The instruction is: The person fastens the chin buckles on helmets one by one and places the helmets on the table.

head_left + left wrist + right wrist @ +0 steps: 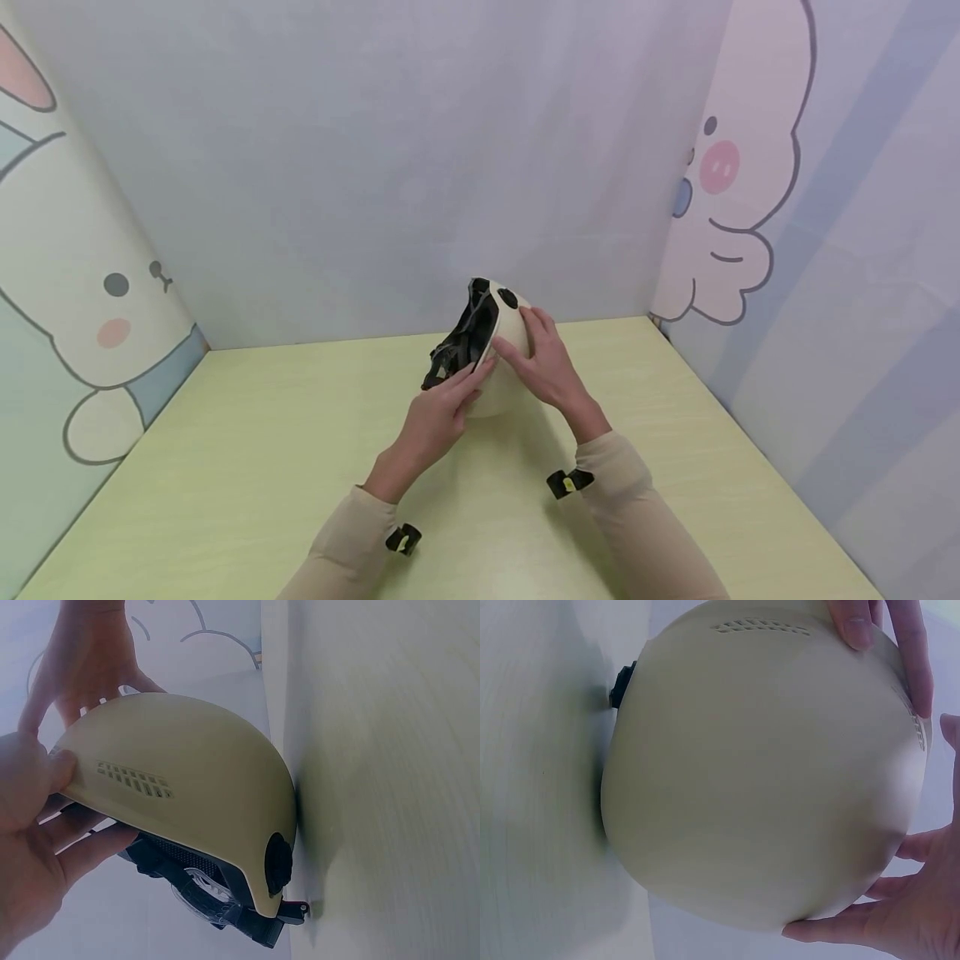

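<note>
A cream helmet (504, 396) stands tilted on the table, its black straps and lining (468, 333) facing left in the head view. My left hand (435, 425) grips its near rim; in the left wrist view the left thumb lies on the shell (195, 765) and the left hand's (37, 840) fingers reach under the rim. On the right side, my right hand (551, 362) holds the shell, thumb near the rim and fingers spread over the outside. The right wrist view shows the right hand (907, 907) with fingertips against the shell (757, 772).
The pale yellow-green table (262, 475) extends around the helmet. Behind it hangs a plain light curtain (390, 167). Side panels carry cartoon animals, one at the left (82, 325) and one at the right (750, 167). Each sleeve has a black wrist device.
</note>
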The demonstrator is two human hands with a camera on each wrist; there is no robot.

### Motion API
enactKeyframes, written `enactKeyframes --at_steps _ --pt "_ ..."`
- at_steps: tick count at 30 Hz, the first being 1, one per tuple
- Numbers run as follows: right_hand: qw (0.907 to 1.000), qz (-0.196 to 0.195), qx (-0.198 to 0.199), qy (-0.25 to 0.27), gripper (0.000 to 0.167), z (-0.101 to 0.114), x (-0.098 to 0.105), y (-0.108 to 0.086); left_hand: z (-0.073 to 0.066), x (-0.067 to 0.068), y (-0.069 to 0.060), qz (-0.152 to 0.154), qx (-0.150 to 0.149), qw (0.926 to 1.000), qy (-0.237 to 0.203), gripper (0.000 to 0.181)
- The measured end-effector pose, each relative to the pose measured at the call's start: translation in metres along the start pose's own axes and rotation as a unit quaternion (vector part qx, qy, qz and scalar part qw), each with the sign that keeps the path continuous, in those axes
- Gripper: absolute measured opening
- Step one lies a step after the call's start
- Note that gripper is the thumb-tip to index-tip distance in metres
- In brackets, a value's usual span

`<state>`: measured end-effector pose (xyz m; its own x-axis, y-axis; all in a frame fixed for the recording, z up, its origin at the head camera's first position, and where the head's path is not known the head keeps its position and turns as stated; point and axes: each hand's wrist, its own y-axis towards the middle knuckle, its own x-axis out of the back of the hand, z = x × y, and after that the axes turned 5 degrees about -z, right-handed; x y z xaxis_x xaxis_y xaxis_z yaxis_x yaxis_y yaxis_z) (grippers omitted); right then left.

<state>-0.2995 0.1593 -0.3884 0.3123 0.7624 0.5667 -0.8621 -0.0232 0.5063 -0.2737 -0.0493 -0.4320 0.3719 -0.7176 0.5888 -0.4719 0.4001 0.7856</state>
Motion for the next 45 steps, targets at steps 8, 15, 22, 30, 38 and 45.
enactKeyframes --at_steps 8,15,22,30,38,45 --pt "0.9998 0.001 -0.017 0.005 0.089 -0.001 0.000 0.000 -0.003 0.002 0.002 0.014 0.001 0.9998 0.016 0.052" --pt "0.9991 0.011 -0.041 -0.003 0.098 -0.001 0.001 0.001 -0.003 0.002 0.001 0.011 -0.009 0.9991 0.041 0.066" --pt "0.9991 0.003 -0.042 -0.002 0.099 -0.001 0.001 0.001 -0.004 0.002 0.002 0.016 -0.014 0.9991 0.037 0.069" --pt "0.9988 0.002 -0.050 -0.005 0.098 -0.005 0.000 0.000 -0.003 0.004 0.004 0.030 0.023 0.9980 -0.051 0.048" --pt "0.9990 0.005 -0.045 -0.001 0.099 -0.003 0.001 0.001 0.008 0.007 0.005 -0.055 0.089 0.9799 -0.170 0.040" --pt "0.9984 0.011 -0.055 -0.002 0.100 -0.003 0.001 -0.001 0.033 0.005 -0.006 -0.058 0.273 0.9297 -0.240 0.050"
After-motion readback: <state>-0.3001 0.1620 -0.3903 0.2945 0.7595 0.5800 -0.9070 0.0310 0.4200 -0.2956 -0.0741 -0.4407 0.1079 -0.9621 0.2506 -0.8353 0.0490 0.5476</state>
